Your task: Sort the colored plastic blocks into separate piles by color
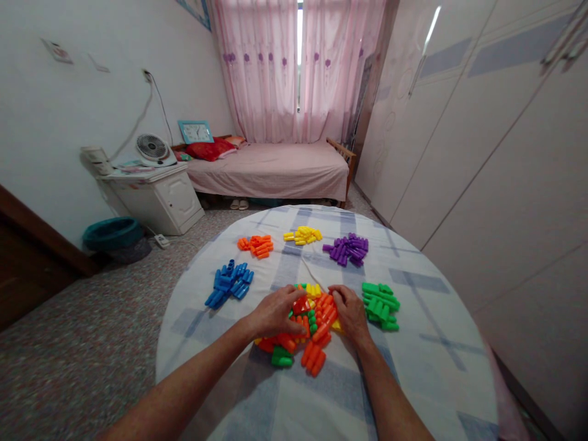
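Observation:
A mixed pile of plastic tube-shaped building pieces [324,312], mostly orange with some green, yellow and red, lies on the round table in front of me. My left hand [278,312] rests over the pile's left side. Its thumb and fingers are apart, on either side of a red piece [302,304]. At the pile's right edge is my right hand [351,311], fingers bent and somewhat apart, touching the orange pieces. I see nothing gripped in it, though its fingertips are partly hidden. Green pieces [282,357] lie at the pile's near edge.
Single-colour heaps ring the pile: blue [229,283], orange [256,245], yellow [303,235], purple [346,249] and green [380,305]. A checked cloth covers the table [427,373]. Beyond stand a bed [280,165], a white cabinet [172,199] and, at right, a wardrobe [459,159].

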`<state>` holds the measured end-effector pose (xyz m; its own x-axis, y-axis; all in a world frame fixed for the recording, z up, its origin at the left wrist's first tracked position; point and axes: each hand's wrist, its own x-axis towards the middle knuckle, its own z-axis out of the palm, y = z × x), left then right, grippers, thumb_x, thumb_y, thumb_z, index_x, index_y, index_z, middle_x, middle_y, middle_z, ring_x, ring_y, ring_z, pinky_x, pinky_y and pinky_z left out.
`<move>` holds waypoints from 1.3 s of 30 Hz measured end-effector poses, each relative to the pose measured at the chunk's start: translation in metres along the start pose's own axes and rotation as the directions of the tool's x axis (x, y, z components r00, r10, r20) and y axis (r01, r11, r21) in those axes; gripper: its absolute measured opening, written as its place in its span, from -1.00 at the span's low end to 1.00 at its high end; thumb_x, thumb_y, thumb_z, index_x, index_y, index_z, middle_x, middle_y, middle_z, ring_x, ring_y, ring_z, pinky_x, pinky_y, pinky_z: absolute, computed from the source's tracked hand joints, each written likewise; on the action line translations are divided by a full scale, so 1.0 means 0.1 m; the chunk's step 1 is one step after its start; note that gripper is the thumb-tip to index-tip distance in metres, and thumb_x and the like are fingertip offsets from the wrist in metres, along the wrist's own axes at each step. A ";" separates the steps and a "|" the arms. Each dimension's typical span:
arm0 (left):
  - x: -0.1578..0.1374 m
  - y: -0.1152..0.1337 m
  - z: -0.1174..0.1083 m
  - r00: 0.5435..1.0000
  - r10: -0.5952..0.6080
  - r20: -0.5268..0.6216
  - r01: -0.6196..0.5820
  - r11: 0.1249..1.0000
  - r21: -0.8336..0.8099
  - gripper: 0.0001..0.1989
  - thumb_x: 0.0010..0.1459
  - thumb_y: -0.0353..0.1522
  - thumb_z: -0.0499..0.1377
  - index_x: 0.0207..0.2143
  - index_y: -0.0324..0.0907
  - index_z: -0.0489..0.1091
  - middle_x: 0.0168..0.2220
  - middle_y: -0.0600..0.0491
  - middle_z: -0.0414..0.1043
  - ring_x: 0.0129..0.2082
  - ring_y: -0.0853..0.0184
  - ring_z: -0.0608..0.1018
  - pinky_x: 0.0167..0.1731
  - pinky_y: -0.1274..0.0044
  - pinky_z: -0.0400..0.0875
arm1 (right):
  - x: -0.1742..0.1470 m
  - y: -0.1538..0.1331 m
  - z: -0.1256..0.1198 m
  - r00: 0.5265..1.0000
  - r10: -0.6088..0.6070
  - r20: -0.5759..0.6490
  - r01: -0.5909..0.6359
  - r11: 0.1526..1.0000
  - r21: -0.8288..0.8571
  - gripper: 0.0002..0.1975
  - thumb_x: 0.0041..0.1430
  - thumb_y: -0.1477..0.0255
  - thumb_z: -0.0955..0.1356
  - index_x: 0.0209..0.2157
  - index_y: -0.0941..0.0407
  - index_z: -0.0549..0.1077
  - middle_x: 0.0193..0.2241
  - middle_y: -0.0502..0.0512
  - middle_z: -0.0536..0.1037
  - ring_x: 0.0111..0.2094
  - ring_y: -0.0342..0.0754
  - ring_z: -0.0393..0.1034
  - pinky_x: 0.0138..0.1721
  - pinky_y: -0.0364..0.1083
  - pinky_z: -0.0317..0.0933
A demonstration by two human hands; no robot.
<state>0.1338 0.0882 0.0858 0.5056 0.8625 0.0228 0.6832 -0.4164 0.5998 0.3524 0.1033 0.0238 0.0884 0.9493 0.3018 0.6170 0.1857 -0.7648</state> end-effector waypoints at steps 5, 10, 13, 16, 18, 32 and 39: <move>0.03 -0.12 0.09 0.991 -0.060 -0.118 0.043 0.989 -0.144 -0.46 -0.15 -0.32 0.28 -0.02 -0.06 0.42 -0.24 0.04 0.41 -0.27 0.27 0.48 -0.24 0.51 0.36 | 0.00 0.00 0.00 1.000 0.017 0.005 -0.017 1.000 -0.010 -0.66 0.12 0.34 0.16 -0.30 0.11 0.52 -0.32 0.10 0.57 -0.24 -0.02 0.41 -0.14 -0.05 0.22; 0.04 -0.14 0.16 0.988 -0.033 -0.149 0.012 0.990 -0.140 -0.52 -0.11 -0.35 0.23 -0.04 -0.05 0.44 -0.30 0.06 0.40 -0.34 0.32 0.46 -0.31 0.54 0.36 | 0.00 0.01 -0.01 1.000 0.014 0.009 -0.014 1.000 0.011 -0.65 0.13 0.33 0.15 -0.29 0.11 0.52 -0.31 0.11 0.56 -0.23 -0.02 0.40 -0.13 -0.05 0.21; 0.06 -0.15 0.06 0.976 -0.006 -0.217 -0.020 0.993 -0.118 -0.54 -0.10 -0.35 0.22 -0.06 -0.08 0.45 -0.31 0.05 0.42 -0.36 0.33 0.47 -0.30 0.53 0.38 | 0.00 0.02 -0.01 1.000 0.018 0.006 -0.018 1.000 0.019 -0.66 0.12 0.33 0.16 -0.30 0.11 0.52 -0.32 0.11 0.56 -0.23 -0.01 0.40 -0.14 -0.05 0.22; 0.15 -0.33 -0.24 0.935 -0.070 -0.348 0.046 0.996 -0.079 -0.54 -0.07 -0.35 0.20 -0.04 -0.12 0.42 -0.25 0.02 0.46 -0.29 0.31 0.49 -0.24 0.52 0.40 | 0.00 0.01 -0.01 1.000 0.012 0.010 -0.012 1.000 0.024 -0.66 0.13 0.32 0.16 -0.31 0.10 0.52 -0.32 0.10 0.56 -0.23 -0.01 0.40 -0.14 -0.05 0.22; 0.25 -0.54 -0.51 0.864 -0.170 -0.474 0.189 0.982 -0.008 -0.54 -0.03 -0.34 0.18 -0.01 -0.15 0.39 -0.19 -0.01 0.48 -0.23 0.29 0.50 -0.20 0.51 0.39 | 0.00 0.01 -0.01 1.000 0.013 0.011 -0.013 1.000 0.022 -0.66 0.13 0.31 0.15 -0.31 0.10 0.51 -0.32 0.11 0.56 -0.23 -0.01 0.40 -0.13 -0.04 0.22; 0.62 -1.21 -0.93 0.732 -0.445 -0.517 0.631 0.728 0.267 -0.65 -0.01 -0.28 0.19 -0.15 -0.20 0.46 -0.17 -0.15 0.52 -0.19 0.11 0.54 -0.30 0.48 0.35 | 0.00 0.00 -0.02 0.999 0.029 0.030 -0.030 0.999 0.014 -0.65 0.13 0.31 0.15 -0.29 0.11 0.51 -0.31 0.12 0.55 -0.22 0.01 0.39 -0.12 -0.03 0.20; 0.30 -0.55 -0.59 0.925 -0.179 -0.336 0.275 0.924 0.267 -0.66 0.10 -0.31 0.13 -0.07 -0.19 0.42 -0.10 -0.07 0.47 -0.12 0.22 0.50 -0.13 0.47 0.36 | 0.00 0.01 0.00 0.999 0.022 0.028 -0.022 1.000 -0.004 -0.65 0.15 0.34 0.14 -0.28 0.12 0.50 -0.30 0.12 0.55 -0.21 0.00 0.38 -0.10 -0.04 0.18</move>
<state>0.0803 0.1537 0.1007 0.1687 0.9686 0.1826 0.9106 -0.2241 0.3472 0.3526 0.1034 0.0229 0.0800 0.9599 0.2686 0.6182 0.1636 -0.7688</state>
